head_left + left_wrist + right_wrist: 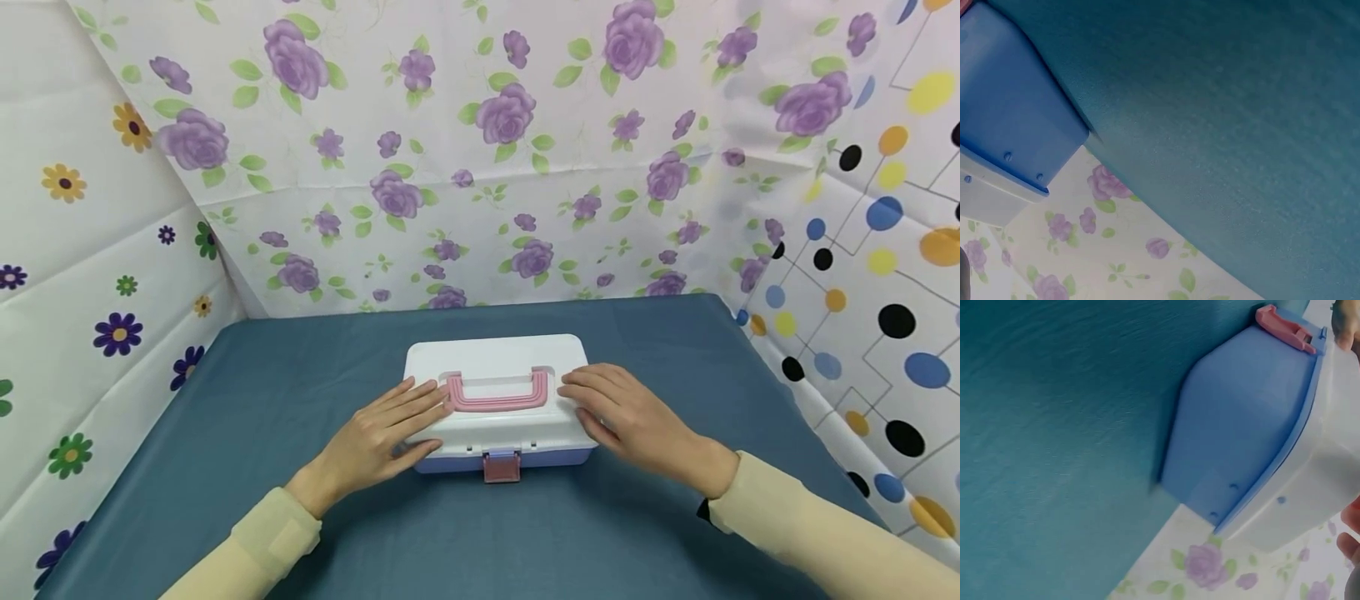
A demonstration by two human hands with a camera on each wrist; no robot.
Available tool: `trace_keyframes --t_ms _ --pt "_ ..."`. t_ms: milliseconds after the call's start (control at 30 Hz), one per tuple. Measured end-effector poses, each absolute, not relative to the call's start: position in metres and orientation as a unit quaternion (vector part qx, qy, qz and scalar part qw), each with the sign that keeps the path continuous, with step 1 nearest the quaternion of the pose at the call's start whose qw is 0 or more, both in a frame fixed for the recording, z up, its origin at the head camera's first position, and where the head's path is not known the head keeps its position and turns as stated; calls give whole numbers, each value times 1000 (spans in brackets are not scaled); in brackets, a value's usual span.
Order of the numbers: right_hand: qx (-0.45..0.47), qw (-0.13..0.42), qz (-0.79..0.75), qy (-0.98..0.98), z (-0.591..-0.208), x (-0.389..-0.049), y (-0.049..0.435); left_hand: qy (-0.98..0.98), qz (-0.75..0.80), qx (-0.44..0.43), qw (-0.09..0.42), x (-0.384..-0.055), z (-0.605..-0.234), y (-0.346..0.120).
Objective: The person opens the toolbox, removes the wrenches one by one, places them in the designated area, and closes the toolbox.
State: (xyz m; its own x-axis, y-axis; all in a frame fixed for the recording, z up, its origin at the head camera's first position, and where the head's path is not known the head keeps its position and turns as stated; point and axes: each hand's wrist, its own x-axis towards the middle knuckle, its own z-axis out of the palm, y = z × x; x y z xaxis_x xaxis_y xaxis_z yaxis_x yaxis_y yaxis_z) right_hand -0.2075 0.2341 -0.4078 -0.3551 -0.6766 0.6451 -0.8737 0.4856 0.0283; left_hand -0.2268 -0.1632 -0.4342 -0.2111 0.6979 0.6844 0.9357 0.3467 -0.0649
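A storage box with a white lid [491,354] and a blue base [1241,412] sits on the blue-green cloth. Its pink handle [498,405] lies folded down on the lid. At the middle of the front edge, the pink latch [502,468] juts outward. My left hand [384,427] rests on the lid's left part, fingers extended beside the handle. On the other side, my right hand [633,417] lies at the lid's right edge with its fingers loosely bent. The left wrist view shows the blue base [1016,94] from its left end.
A blue-green cloth [315,358] covers the table. Behind it hangs a white sheet with purple roses [397,196]. A flower-print sheet [75,367] borders the left, and a dotted sheet [855,350] borders the right.
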Motion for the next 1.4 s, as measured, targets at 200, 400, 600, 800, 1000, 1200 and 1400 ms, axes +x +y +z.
trace_keyframes --t_ms 200,400,600,800,1000,1200,1400 --pt "450 322 171 -815 -417 -210 243 -764 -189 -531 314 -224 -437 -163" --pt "382 304 166 -857 -423 -207 249 -775 -181 -520 311 -221 -438 -165" --pt "350 230 199 -886 -430 -202 253 -766 -174 -530 320 -223 -436 -164" --pt "339 153 249 -894 -439 -197 255 -753 -183 -537 332 -222 -434 -165" --pt "340 139 259 -893 -446 -196 255 -753 -185 -530 344 -221 -434 -169" --pt "331 126 270 -895 -447 -195 255 -777 -169 -510 327 -218 -437 -177" --pt "321 117 285 -896 -448 -192 253 -790 -184 -507 291 -216 -439 -184"
